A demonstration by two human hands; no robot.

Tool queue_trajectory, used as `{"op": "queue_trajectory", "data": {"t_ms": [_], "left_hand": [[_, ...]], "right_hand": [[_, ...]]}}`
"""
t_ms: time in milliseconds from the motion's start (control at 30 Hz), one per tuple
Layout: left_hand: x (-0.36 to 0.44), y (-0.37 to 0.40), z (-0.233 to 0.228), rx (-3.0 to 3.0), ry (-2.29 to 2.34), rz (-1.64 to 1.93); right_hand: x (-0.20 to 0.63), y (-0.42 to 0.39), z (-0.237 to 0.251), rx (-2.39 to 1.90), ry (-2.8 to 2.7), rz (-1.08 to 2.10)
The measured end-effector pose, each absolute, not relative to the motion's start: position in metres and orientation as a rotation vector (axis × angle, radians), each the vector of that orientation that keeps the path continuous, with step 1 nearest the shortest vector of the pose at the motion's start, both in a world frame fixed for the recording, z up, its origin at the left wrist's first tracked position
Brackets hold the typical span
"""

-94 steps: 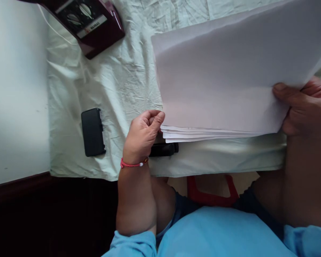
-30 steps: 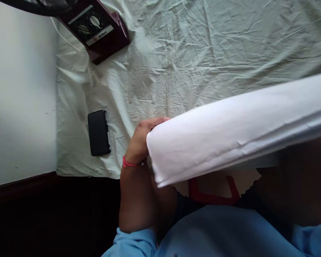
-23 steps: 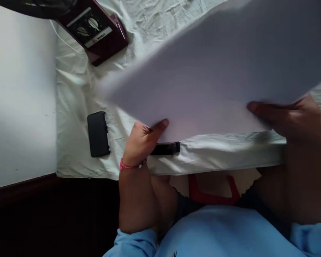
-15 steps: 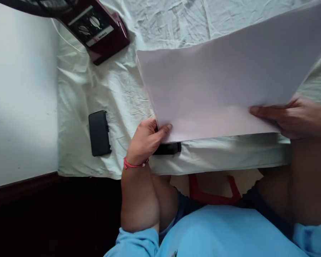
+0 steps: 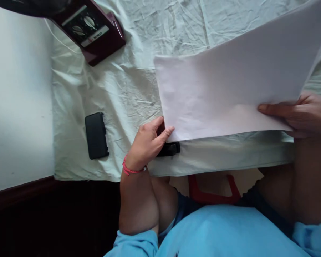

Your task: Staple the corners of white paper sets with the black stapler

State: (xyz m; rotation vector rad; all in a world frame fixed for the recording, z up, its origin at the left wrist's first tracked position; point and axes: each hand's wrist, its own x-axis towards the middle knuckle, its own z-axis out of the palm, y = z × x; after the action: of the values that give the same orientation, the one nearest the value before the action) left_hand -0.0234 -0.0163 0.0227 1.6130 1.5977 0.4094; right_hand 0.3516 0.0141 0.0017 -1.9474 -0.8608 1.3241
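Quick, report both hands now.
Left hand: fingers touching the paper stack's corner, grip unclear.
Right hand: holding the paper stack's right edge.
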Motion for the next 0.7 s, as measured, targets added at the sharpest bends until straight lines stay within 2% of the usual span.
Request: {"op": "queue_trajectory", "data": {"t_ms": [367, 700], "left_hand": [[-0.019, -0.011, 0.023, 1.447, 1.639, 0.388], [-0.019, -0.009, 0.02, 1.396, 1.576, 0.382]], "right_hand": [[0.381, 0.013, -0.004, -1.979, -1.011, 1.412], [0.381, 0.009, 0.002, -2.03, -0.983, 1.363]]}}
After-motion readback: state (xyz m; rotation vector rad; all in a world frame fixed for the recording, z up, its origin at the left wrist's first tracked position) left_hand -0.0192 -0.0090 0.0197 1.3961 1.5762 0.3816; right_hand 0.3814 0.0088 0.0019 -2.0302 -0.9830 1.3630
